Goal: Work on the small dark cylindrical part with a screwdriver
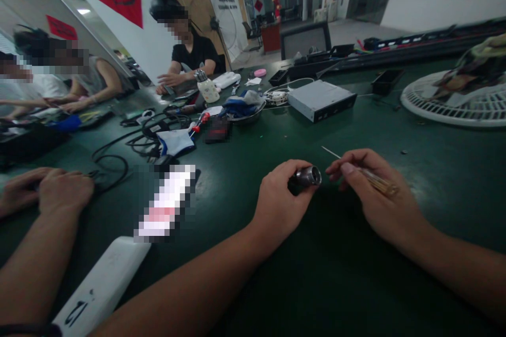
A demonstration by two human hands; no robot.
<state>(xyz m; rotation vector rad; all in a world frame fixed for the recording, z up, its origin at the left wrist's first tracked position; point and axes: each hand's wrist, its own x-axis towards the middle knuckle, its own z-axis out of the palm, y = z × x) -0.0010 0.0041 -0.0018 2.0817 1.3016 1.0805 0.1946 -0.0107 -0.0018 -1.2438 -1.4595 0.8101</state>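
Observation:
My left hand [280,201] is wrapped round a dark metal cylinder [309,176], whose open round end faces right. Close by on the right, my right hand [369,189] grips a thin screwdriver-like tool [377,181] with a yellowish clear handle. Its slim metal shaft points up and left, away from the cylinder, and does not touch it. Both hands are above the dark green tabletop [253,147].
A grey box-shaped drive [322,97] lies ahead, with a white fan grille [454,100] to the right. Left are cables [113,160], a lit phone [166,202], a long white object [105,279] and another person's hands [65,189]. More people sit beyond.

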